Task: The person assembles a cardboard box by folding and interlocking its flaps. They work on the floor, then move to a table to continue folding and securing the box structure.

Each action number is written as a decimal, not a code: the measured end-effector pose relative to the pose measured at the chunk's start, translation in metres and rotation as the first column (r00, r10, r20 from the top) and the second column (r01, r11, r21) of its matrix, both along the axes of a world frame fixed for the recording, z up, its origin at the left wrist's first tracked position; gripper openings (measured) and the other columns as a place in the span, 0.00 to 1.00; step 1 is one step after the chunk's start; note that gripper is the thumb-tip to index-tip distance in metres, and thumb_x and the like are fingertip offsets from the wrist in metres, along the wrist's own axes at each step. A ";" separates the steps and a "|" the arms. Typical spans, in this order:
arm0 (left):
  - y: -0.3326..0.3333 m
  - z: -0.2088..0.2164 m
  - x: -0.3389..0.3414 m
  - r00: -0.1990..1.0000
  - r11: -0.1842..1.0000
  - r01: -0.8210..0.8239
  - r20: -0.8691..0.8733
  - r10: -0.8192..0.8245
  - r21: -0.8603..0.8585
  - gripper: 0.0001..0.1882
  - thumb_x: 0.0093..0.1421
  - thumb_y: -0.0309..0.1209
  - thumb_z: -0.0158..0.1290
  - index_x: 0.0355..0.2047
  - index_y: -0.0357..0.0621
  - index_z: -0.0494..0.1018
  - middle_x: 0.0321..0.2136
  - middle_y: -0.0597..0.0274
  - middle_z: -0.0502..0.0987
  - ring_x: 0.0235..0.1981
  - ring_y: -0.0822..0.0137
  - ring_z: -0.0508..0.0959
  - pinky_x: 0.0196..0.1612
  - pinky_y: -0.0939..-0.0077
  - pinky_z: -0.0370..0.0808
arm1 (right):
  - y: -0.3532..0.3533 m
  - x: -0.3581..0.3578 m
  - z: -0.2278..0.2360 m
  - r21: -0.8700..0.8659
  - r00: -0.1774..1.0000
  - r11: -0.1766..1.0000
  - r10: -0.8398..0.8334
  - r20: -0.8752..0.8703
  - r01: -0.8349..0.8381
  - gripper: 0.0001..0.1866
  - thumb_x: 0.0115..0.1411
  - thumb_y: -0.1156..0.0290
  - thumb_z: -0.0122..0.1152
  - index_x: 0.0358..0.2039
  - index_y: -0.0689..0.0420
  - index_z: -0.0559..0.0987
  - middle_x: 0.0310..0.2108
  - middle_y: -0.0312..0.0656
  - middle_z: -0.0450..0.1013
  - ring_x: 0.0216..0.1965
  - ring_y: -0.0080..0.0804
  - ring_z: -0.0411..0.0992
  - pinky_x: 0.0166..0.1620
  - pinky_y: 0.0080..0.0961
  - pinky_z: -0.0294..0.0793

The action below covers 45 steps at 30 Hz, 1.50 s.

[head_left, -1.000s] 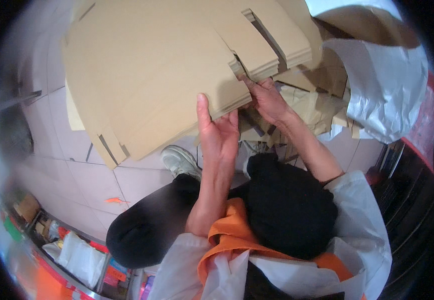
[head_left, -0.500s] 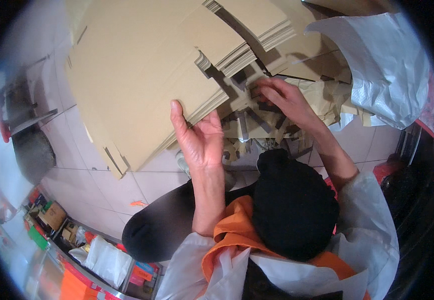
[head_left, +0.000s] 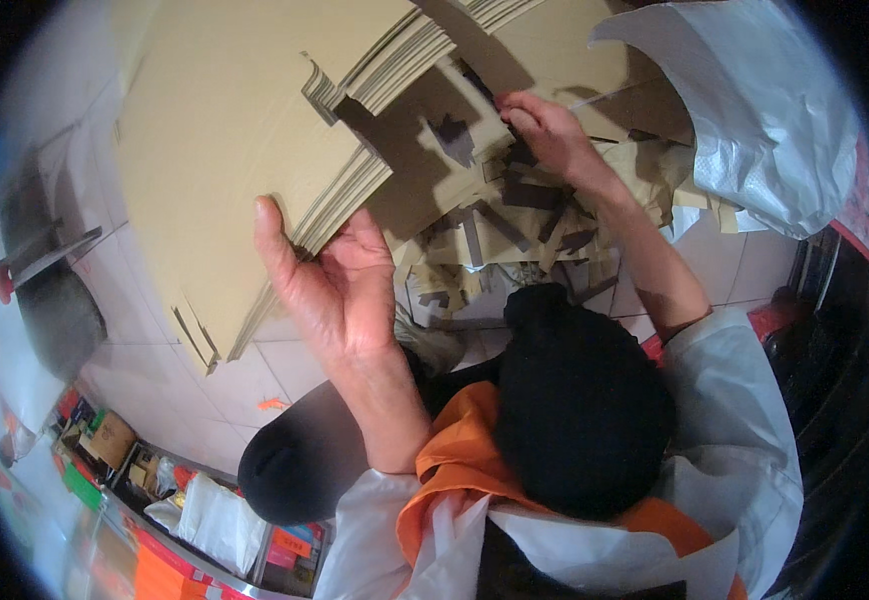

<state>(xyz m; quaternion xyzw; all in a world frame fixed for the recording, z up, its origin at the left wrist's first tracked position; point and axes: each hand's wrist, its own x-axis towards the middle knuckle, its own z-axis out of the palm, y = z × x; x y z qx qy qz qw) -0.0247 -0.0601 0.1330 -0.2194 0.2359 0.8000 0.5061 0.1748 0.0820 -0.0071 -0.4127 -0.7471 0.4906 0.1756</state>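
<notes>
A stack of brown cardboard sheets (head_left: 225, 130) with slots cut in its edges spreads over the upper left, tilted up off the floor. My left hand (head_left: 340, 285) grips the near edge of this stack, thumb on top and fingers underneath. Right of it, my right hand (head_left: 555, 140) has its fingers bent together over the floor cardboard, by a dark slot. Whatever those fingertips hold, if anything, is hidden. Cut cardboard strips and scraps (head_left: 495, 228) lie heaped below my right hand, on and beside a further cardboard sheet (head_left: 425, 180).
A white woven plastic sheet (head_left: 770, 120) rises at the upper right. My dark-clothed legs (head_left: 585, 410) fill the lower middle. At the lower left stands a bin (head_left: 145, 510) of mixed goods and white bags. Pale tiles (head_left: 155, 385) cover the floor.
My left hand has shifted left with the cardboard stack, uncovering more of the sheet and scraps below. My right hand has moved farther away, with its fingers drawn together.
</notes>
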 end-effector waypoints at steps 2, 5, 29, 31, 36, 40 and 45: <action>0.002 -0.004 0.002 0.998 0.998 -0.032 0.048 0.035 -0.058 0.17 0.58 0.33 0.56 0.45 0.39 0.71 0.44 0.53 0.77 0.45 0.58 0.77 0.48 0.62 0.76 | -0.012 0.000 -0.007 0.087 1.000 0.996 -0.018 0.018 0.016 0.12 0.62 0.71 0.48 0.42 0.64 0.73 0.39 0.49 0.74 0.42 0.50 0.71 0.46 0.37 0.70; 0.004 -0.017 0.007 0.999 0.990 -0.027 0.037 0.032 -0.136 0.16 0.58 0.33 0.56 0.45 0.42 0.71 0.43 0.55 0.77 0.44 0.60 0.78 0.46 0.63 0.77 | -0.023 -0.005 -0.001 0.216 0.993 0.976 0.013 0.119 -0.038 0.12 0.59 0.71 0.52 0.43 0.60 0.75 0.41 0.48 0.73 0.47 0.48 0.69 0.49 0.38 0.68; 0.000 -0.028 0.000 0.999 0.994 -0.013 0.050 0.018 -0.107 0.17 0.58 0.33 0.56 0.45 0.39 0.71 0.43 0.54 0.77 0.45 0.58 0.77 0.46 0.61 0.78 | -0.084 -0.010 -0.042 -0.901 0.873 0.345 -0.482 0.071 0.264 0.16 0.57 0.67 0.62 0.44 0.58 0.74 0.38 0.35 0.73 0.41 0.24 0.70 0.41 0.25 0.71; -0.002 -0.034 0.003 0.999 0.992 0.014 0.053 -0.008 -0.125 0.16 0.58 0.34 0.56 0.44 0.40 0.71 0.42 0.55 0.77 0.44 0.59 0.78 0.46 0.62 0.78 | -0.086 -0.028 -0.042 -0.916 0.792 0.262 -0.603 0.092 0.305 0.18 0.54 0.67 0.65 0.44 0.58 0.75 0.40 0.38 0.74 0.41 0.27 0.71 0.41 0.27 0.71; -0.005 -0.068 0.018 0.999 0.991 0.020 0.039 -0.015 -0.129 0.16 0.58 0.35 0.56 0.44 0.42 0.71 0.41 0.57 0.78 0.42 0.61 0.79 0.44 0.64 0.79 | -0.087 -0.051 -0.039 -0.884 0.675 0.280 -0.736 0.053 0.374 0.19 0.50 0.68 0.68 0.42 0.61 0.76 0.39 0.41 0.75 0.40 0.29 0.73 0.43 0.30 0.72; -0.019 -0.103 0.034 0.983 0.965 0.040 0.181 0.008 -0.257 0.17 0.59 0.38 0.56 0.45 0.42 0.71 0.43 0.57 0.77 0.44 0.62 0.77 0.43 0.66 0.79 | -0.088 -0.044 -0.027 -0.871 0.704 0.360 -0.709 -0.023 0.335 0.19 0.50 0.71 0.67 0.43 0.60 0.76 0.40 0.39 0.75 0.41 0.28 0.72 0.45 0.27 0.70; -0.047 -0.130 0.056 0.990 0.909 0.072 0.144 -0.014 -0.410 0.23 0.59 0.45 0.54 0.49 0.45 0.69 0.46 0.58 0.75 0.46 0.61 0.76 0.46 0.67 0.78 | -0.087 -0.027 -0.014 -0.807 0.725 0.445 -0.688 -0.031 0.388 0.17 0.51 0.72 0.65 0.43 0.60 0.76 0.40 0.37 0.75 0.41 0.24 0.70 0.48 0.22 0.66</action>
